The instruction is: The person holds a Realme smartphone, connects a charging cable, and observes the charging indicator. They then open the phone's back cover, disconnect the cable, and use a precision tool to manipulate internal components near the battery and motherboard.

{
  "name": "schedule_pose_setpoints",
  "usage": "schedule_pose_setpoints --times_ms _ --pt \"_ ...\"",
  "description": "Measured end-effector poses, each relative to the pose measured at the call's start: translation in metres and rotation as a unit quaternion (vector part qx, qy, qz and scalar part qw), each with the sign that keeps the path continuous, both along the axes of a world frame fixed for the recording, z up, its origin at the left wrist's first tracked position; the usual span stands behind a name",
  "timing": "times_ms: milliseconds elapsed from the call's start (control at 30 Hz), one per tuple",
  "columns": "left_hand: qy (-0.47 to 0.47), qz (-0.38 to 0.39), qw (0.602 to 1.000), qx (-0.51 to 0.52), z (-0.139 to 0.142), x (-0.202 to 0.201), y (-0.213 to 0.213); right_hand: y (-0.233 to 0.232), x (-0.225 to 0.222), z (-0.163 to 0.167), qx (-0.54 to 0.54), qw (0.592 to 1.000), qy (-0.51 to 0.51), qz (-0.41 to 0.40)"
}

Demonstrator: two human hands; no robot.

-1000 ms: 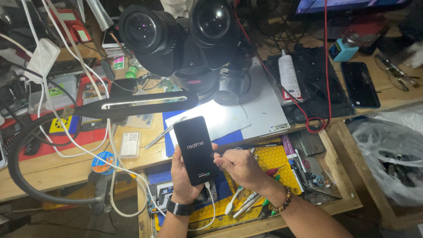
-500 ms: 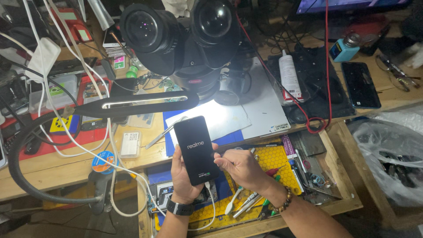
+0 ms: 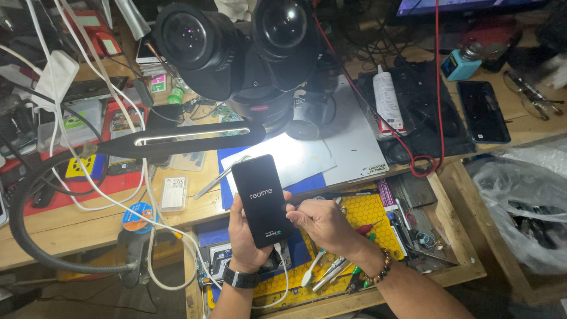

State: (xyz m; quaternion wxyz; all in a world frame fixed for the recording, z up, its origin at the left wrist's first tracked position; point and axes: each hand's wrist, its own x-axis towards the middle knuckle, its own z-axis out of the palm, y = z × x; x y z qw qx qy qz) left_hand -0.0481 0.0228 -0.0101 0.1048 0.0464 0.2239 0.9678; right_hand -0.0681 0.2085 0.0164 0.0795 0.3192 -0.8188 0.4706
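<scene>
1. Lamp bar (image 3: 183, 137): lies flat on the bench, up and to the left of the phone.
2. Left hand (image 3: 245, 236): wrapped around the lower half of the phone from behind and the left edge; a dark watch on the wrist.
3. Phone (image 3: 263, 199): black, screen lit, held upright over the open drawer (image 3: 455, 236), with a white cable (image 3: 282, 277) plugged into its bottom.
4. Right hand (image 3: 322, 223): fingers curled together, thumb touching the phone's right edge.
5. Microscope (image 3: 248, 53): stands above the phone.

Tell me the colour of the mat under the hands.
Yellow mat, seen best in the head view.
</scene>
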Motion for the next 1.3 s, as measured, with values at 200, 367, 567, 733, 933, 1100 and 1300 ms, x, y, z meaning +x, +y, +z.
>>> schedule_pose_setpoints --times_ms 200,367,567,733,933,1100,1300 --pt "-0.003 0.002 1.0 0.002 0.0014 -0.0004 0.0006 0.0 -0.0002 0.0021 -0.014 1.0 -0.02 0.007" --pt "0.005 -0.001 1.0 0.003 0.0003 -0.0004 0.0002 0.0002 -0.0004 0.0021 -0.006 1.0 -0.017 0.004" --pt "0.006 -0.003 1.0 0.012 -0.001 0.0001 0.0005 0.0006 0.0006 0.0001 -0.003 1.0 -0.004 -0.001" --pt "0.006 -0.005 1.0 0.016 -0.0013 0.0003 0.0005 -0.0002 0.0005 -0.0012 0.004 1.0 0.002 -0.002" --pt "0.001 -0.002 1.0 0.008 -0.0014 0.0011 0.0003 -0.0002 0.0009 -0.0004 0.0 1.0 -0.003 -0.003" --pt "-0.002 0.002 1.0 0.005 -0.0011 0.0007 0.0002 0.0 0.0007 0.0005 -0.008 1.0 -0.025 -0.002" --pt "-0.002 0.002 1.0 0.007 -0.0009 0.0001 0.0006 0.0 0.001 -0.0003 -0.006 1.0 -0.015 -0.004"
